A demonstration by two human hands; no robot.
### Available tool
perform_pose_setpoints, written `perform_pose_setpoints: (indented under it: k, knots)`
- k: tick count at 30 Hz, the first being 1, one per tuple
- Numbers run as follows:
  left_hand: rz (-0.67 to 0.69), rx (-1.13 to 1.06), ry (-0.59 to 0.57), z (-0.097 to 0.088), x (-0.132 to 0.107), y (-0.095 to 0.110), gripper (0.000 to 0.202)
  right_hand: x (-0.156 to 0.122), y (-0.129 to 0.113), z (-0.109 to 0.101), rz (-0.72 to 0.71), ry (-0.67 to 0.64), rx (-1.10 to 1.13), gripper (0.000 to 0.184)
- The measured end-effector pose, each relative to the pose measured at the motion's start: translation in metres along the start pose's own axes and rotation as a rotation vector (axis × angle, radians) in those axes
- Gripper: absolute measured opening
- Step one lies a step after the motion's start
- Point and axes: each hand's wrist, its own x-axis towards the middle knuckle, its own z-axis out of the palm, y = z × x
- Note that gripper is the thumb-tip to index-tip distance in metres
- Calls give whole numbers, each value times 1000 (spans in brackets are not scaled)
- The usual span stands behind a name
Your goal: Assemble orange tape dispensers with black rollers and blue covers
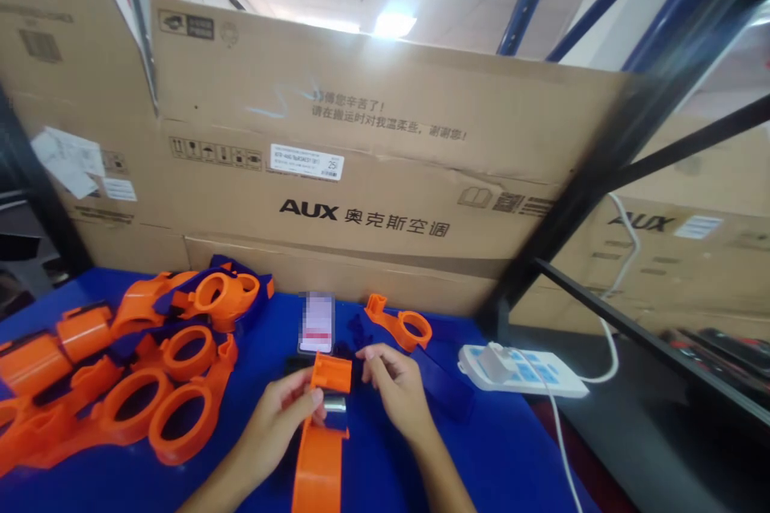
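Observation:
My left hand point(287, 409) is closed around an orange plastic tape dispenser point(318, 465), which stands out toward me over the blue tabletop. Its square orange end point(333, 374) points up past my fingers, and a shiny metal cylinder point(334, 405) shows just below it. Just to the right, my right hand point(394, 385) has its fingers curled and its fingertips drawn together. Whether anything small is between them I cannot make out. Small dark blue pieces point(359, 330) lie on the table just beyond those fingertips.
Several orange tape dispensers point(185, 421) are heaped on the left. Another dispenser point(415, 329) lies at the back, beside a phone point(317, 325). A white power strip point(541, 373) with a plug and cables sits at right. Large cardboard boxes point(373, 176) wall off the back.

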Motion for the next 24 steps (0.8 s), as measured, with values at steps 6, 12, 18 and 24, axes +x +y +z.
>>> perform_pose_setpoints:
  k: [6, 12, 18, 24]
  knots:
    - [-107, 376, 158, -65, -24, 27, 65, 0, -2, -4, -46, 25, -92, 38]
    - [-34, 979, 119, -119, 18, 67, 58, -1, -3, -5, -137, -5, -285, 37]
    - [33, 1361, 91, -119, 52, 73, 35, -2, -1, -9, -173, -33, -379, 39]
    - [93, 1460, 157, -123, 60, 69, 33, -1, -3, -13, -188, 9, -368, 37]
